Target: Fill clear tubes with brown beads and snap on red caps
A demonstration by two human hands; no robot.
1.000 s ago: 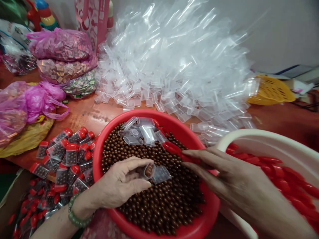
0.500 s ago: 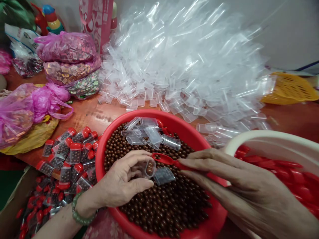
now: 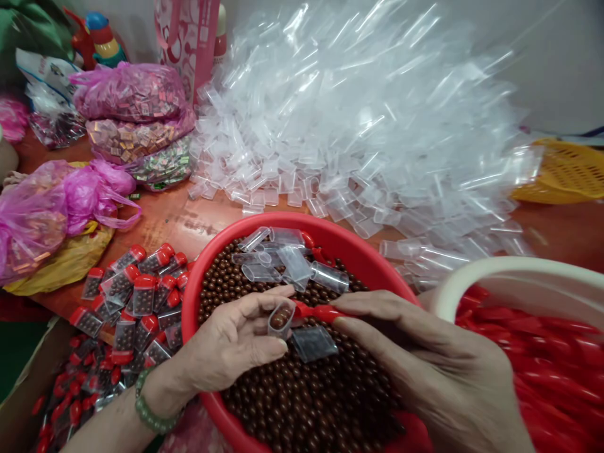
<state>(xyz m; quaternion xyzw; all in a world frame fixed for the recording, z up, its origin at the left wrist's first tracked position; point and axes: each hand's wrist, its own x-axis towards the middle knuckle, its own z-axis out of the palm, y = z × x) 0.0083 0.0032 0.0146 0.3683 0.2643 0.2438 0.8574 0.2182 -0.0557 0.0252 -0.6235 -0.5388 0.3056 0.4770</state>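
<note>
Between the fingers and thumb of my left hand is a clear plastic container, its open mouth facing me and brown balls showing inside. My right hand pinches a red plastic cap, its far end beside the container's rim; whether they touch I cannot tell. Both hands are over a red basin of glossy brown balls. On the balls, just below the cap, lies a small clear rectangular piece. Several empty clear containers rest at the basin's far side.
Filled red-capped containers are heaped left of the basin. Behind it rises a large pile of clear containers. A white tub of red caps stands right, a yellow basket beyond. Pink bags sit back left.
My right hand has turned the red cap and brought it close to the container's mouth. My left hand has tilted the container slightly, and the balls inside show more clearly.
</note>
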